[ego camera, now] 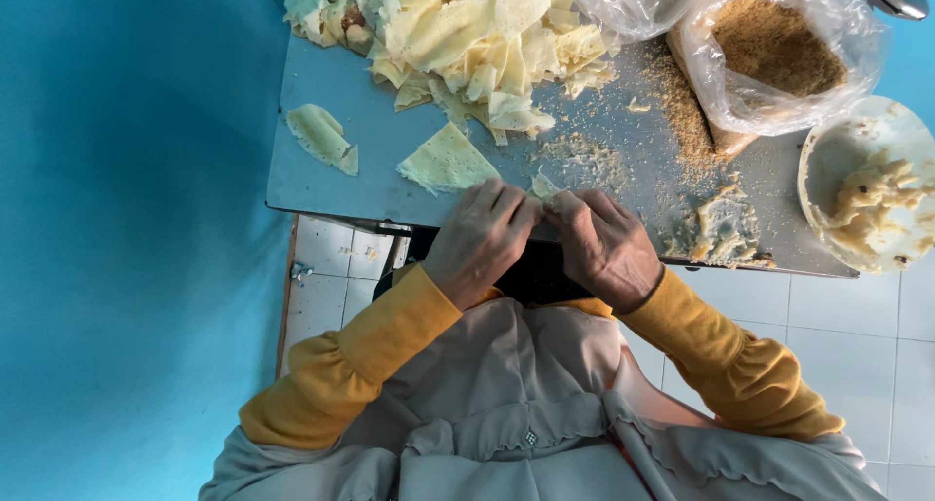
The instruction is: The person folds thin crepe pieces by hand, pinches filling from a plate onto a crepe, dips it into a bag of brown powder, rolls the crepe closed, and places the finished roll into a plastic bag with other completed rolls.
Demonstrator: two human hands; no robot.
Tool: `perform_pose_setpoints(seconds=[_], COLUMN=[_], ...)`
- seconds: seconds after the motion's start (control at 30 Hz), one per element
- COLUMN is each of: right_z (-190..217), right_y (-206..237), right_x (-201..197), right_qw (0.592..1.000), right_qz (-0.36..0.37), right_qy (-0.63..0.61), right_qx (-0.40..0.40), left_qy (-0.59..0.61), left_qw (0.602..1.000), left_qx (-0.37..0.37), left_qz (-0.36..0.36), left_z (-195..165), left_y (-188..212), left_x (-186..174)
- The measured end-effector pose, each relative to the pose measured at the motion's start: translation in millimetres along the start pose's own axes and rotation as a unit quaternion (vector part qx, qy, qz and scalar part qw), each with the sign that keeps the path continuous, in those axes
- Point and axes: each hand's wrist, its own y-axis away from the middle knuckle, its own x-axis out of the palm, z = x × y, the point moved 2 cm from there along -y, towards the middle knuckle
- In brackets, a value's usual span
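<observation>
My left hand (pixel 481 236) and my right hand (pixel 606 244) meet at the near edge of a light blue table (pixel 321 185). Between their fingertips they pinch a small pale yellow dough wrapper (pixel 542 185), folded and mostly hidden by the fingers. Just left of the hands lies a flat triangular wrapper piece (pixel 446 159), and farther left a folded one (pixel 322 136). A big heap of torn yellow wrapper sheets (pixel 467 36) covers the far side of the table. My sleeves are mustard yellow.
A clear plastic bag of brown crumbs (pixel 775 48) stands at the back right, with crumbs spilled beside it. A white bowl of pale filling (pixel 867 194) sits at the right edge. A lump of filling (pixel 723 228) lies near my right hand. White floor tiles show below.
</observation>
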Motion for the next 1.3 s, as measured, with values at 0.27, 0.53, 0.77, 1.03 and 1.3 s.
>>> perform_pose_setpoints(seconds=[0.27,0.53,0.77,1.03,1.3], right_z=[-27,-15,-13,19,-7], right_y=[-14,-7,0,11,-17], right_x=[4,3,-2,3,-10], right_qw=[0.963,0.996,0.997,0.996,0.998], right_qz=[0.037,0.029,0.015,-0.001,0.029], right_qy=[-0.223,-0.065,-0.067,0.068,0.045], right_qx=[0.148,0.057,0.042,0.049,0.041], left_qy=[0.073,-0.037,-0.062,-0.183,-0.107], left_qw=[0.992,0.999,0.997,0.980,0.984], left_qx=[-0.091,0.001,-0.003,-0.021,-0.142], left_qz=[0.056,0.015,0.038,0.070,0.017], left_z=[11,-4,-10,-28,2], left_y=[-17,-9,-9,3,-12], left_x=[10,-2,-9,-11,9])
